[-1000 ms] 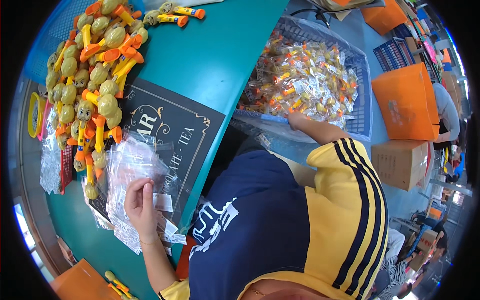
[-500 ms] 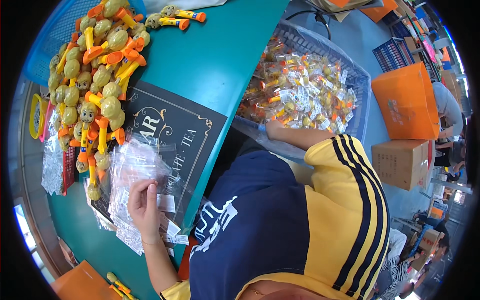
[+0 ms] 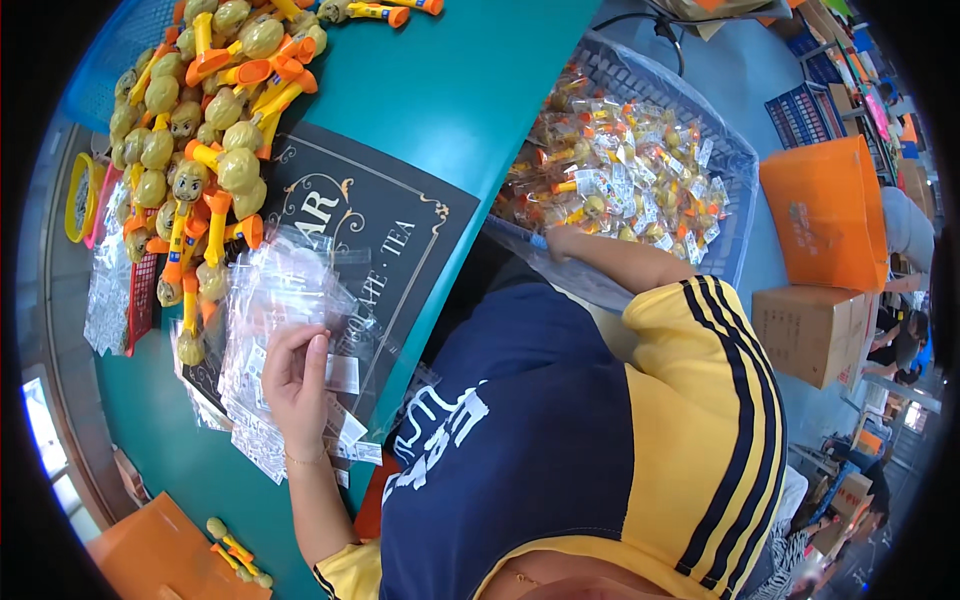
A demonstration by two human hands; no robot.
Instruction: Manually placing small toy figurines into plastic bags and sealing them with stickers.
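My left hand (image 3: 297, 382) is over a heap of clear plastic bags (image 3: 275, 290) with white printed slips on the table. Its fingers are curled and the thumb presses toward the index finger; whatever they pinch cannot be made out. Just beyond the bags lies a big pile of yellow-and-orange toys with round doll heads (image 3: 190, 190). On the other side, my right hand (image 3: 562, 243) reaches to the near rim of a blue basket (image 3: 735, 190) lined with plastic. Its fingers are hidden. Bagged toys (image 3: 630, 185) fill that basket.
A black printed mat (image 3: 420, 215) lies on the green table (image 3: 440, 75). Loose toys (image 3: 375, 13) rest near the far edge. Beside the basket stand an orange bin (image 3: 825, 215) and a cardboard box (image 3: 810, 330). Another orange box (image 3: 165, 555) is at lower left. People work at far right.
The whole view has shifted slightly, so the table and basket sit a little further right. My left hand stays over the bags, its fingers more curled. The right hand remains at the basket rim.
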